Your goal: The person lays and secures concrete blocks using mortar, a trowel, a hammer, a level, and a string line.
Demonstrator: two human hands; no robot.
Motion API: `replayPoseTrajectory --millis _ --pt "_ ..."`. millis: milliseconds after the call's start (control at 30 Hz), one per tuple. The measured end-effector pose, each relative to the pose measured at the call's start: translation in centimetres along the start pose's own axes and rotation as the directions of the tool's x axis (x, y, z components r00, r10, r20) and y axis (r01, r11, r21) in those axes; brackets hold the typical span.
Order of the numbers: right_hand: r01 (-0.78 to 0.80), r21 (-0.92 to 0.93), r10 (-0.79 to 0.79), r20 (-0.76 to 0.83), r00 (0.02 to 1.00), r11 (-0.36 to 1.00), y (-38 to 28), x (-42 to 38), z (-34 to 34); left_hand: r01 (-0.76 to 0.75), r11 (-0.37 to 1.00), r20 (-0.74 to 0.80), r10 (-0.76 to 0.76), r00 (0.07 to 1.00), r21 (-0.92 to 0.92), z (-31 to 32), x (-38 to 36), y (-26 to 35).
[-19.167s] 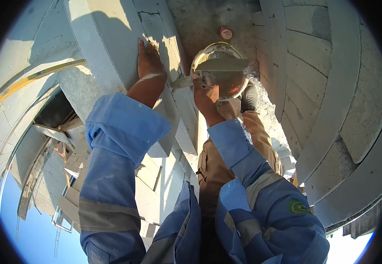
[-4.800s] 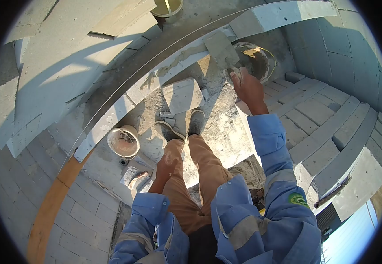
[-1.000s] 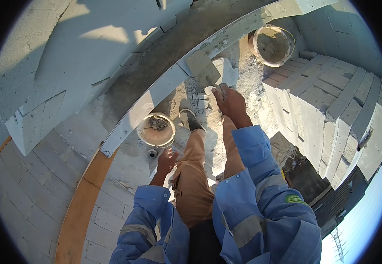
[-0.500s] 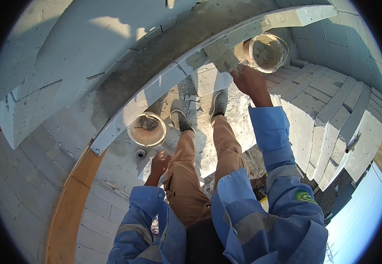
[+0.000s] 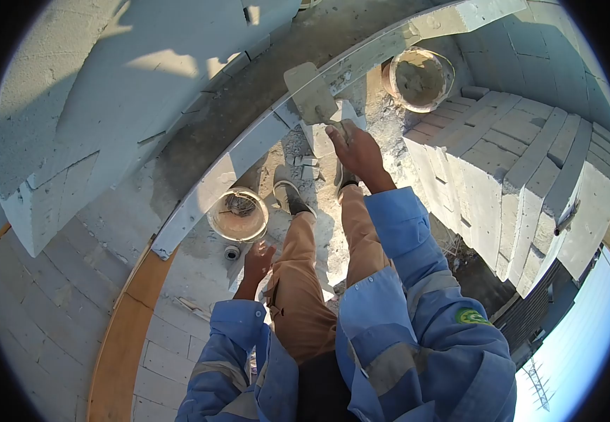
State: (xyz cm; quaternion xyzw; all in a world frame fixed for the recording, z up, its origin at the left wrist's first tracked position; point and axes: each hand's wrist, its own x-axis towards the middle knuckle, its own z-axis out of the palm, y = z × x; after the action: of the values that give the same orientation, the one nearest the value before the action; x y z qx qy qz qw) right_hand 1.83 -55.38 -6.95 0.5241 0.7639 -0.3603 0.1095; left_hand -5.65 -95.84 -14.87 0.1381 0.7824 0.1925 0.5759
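My right hand (image 5: 358, 149) is wrapped round the handle of a flat trowel (image 5: 311, 91), whose grey blade lies over the top edge of a low wall of pale blocks (image 5: 245, 149). Beneath the trowel, a pale block (image 5: 323, 138) stands beside the wall. Near my left thigh, my left hand (image 5: 258, 260) hangs with its fingers loosely apart and nothing in it. Just beyond that hand sits a round bucket (image 5: 238, 226) with dark wiry material inside. Another bucket (image 5: 419, 79), holding grey mortar, stands at the upper right.
Stacked pale blocks (image 5: 516, 151) rise on the right. An orange-brown board (image 5: 127, 320) runs down the left from the wall's end. Broken block pieces (image 5: 307, 162) lie on the floor near my shoes. A small round object (image 5: 232, 252) is beside the near bucket.
My right hand has moved left with the trowel, away from the mortar bucket to the wall's top edge. The camera view has shifted slightly. My left hand stays near my thigh.
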Motion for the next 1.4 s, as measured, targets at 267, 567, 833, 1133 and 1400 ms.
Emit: replayPoseTrajectory --millis 267,567,833,1133,1400 --pt "-0.048 0.172 0.090 -0.245 0.965 0.984 7.9 2.5 7.3 -0.093 0.990 0.078 0.085 0.993 0.110 0.2 0.8 0.4" --pt "-0.041 0.240 0.122 -0.332 0.935 0.970 8.1 -9.5 10.5 0.036 0.980 0.066 -0.050 0.997 0.195 -1.5 0.7 -1.2" --pt "0.086 0.239 0.089 -0.636 0.767 0.967 8.1 7.9 13.3 0.098 0.991 0.036 -0.102 0.994 0.096 -0.3 3.5 -1.7" --pt "-0.082 0.095 0.103 -0.246 0.964 0.992 13.9 -0.1 20.5 -0.091 0.926 0.195 0.019 0.981 0.366 1.4 1.8 -2.5" --pt "-0.423 0.140 0.435 -0.065 0.898 0.895 21.2 -12.9 14.5 -0.013 0.984 0.060 0.002 0.998 0.178 0.7 3.9 6.7"
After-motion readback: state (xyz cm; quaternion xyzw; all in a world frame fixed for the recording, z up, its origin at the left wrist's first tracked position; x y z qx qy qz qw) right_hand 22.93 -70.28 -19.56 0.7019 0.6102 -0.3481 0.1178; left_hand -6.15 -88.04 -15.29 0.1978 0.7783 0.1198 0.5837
